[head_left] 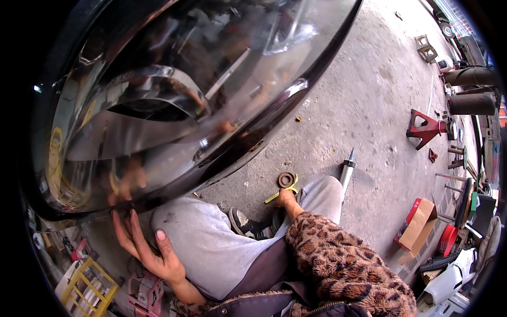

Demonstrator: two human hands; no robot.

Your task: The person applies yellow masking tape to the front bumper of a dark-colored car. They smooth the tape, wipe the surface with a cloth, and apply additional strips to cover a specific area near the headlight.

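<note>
A large car headlight (153, 105) with a clear, glossy lens and a dark lower edge fills the upper left. My left hand (153, 251) is beneath it, fingers stretched apart, fingertips at the lower edge; it grips nothing. Beside my bent right knee, my right hand (289, 201) is closed around a narrow yellow strip (271, 198), whose exact kind I cannot make out. Just beyond those fingers is a brown ring-shaped piece (286, 180); whether it joins the strip is unclear. A silver tube with a pointed nozzle (347, 174) lies on the floor right of my knee.
Over the concrete floor (369, 105), a red jack stand (424, 128) stands to the right. An open cardboard box (417, 227) sits lower right, near assorted parts and a white jug (445, 64). At lower left are a yellow frame (91, 288) and a reddish stand (145, 296).
</note>
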